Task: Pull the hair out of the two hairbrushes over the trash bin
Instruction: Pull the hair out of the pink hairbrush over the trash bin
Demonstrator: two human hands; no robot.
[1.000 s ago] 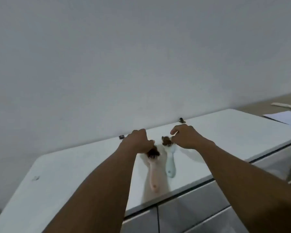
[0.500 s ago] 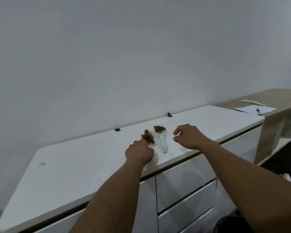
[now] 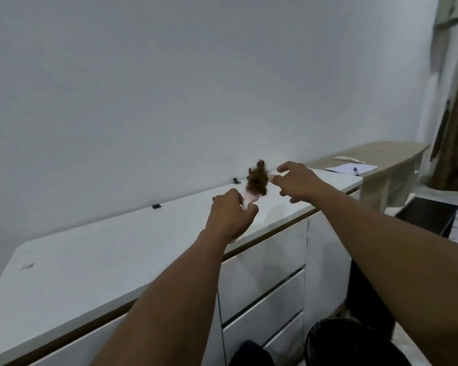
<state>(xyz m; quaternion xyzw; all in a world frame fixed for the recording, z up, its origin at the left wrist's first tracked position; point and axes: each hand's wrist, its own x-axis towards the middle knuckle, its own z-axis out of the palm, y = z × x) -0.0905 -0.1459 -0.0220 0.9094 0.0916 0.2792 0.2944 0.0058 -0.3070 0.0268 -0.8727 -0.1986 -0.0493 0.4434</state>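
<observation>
My left hand (image 3: 229,217) is closed around the handle of the pink hairbrush (image 3: 250,198) and holds it up above the white cabinet top (image 3: 111,249). A thick clump of brown hair (image 3: 257,179) sits in its bristles. My right hand (image 3: 296,182) is just right of the clump, fingers spread, thumb tip beside the hair. The light blue hairbrush is not visible. The black trash bin (image 3: 354,344) stands on the floor at the lower right, below my right forearm.
The white cabinet has drawers (image 3: 262,281) on its front. Two small black clips (image 3: 156,206) lie near the wall. A wooden desk (image 3: 381,154) with paper and a pen stands at the right, with a black box (image 3: 426,217) and a curtain beyond.
My left hand has lifted the pink brush off the cabinet top. My right hand has opened and moved up beside the hair. The view has swung right and down, showing the bin.
</observation>
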